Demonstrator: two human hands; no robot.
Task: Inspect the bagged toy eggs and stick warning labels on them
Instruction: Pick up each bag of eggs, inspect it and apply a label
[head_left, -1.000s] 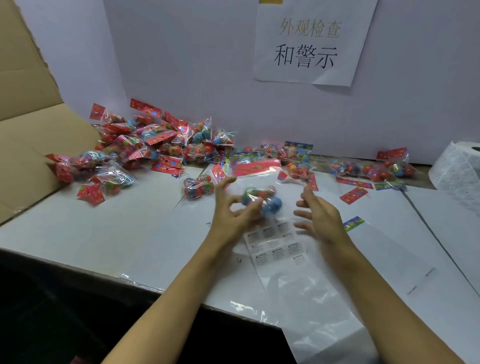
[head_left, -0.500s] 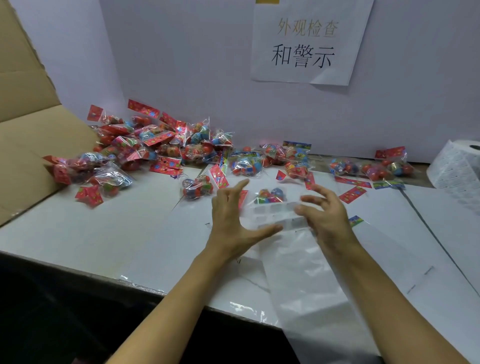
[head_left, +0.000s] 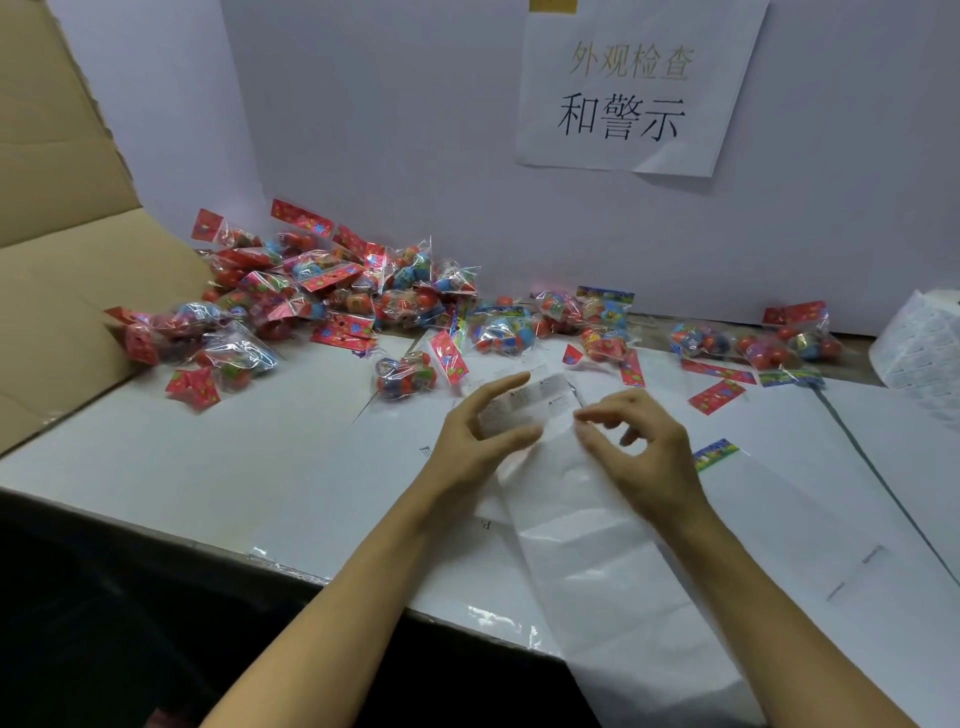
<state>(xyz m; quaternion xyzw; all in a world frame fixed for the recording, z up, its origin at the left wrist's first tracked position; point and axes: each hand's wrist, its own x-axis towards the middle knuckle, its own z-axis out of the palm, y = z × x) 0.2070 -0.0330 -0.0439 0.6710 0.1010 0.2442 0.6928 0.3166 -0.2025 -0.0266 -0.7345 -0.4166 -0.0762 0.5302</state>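
Left hand (head_left: 480, 434) grips label strip (head_left: 524, 405) end, steadying it so right hand (head_left: 631, 439), thumb and forefinger pinching, can peel a label; bagged eggs (head_left: 405, 375) wait beyond.

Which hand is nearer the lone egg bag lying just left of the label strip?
Left. The left hand lies just right of and below the lone egg bag, holding the label strip. The right hand is farther right, beyond the strip.
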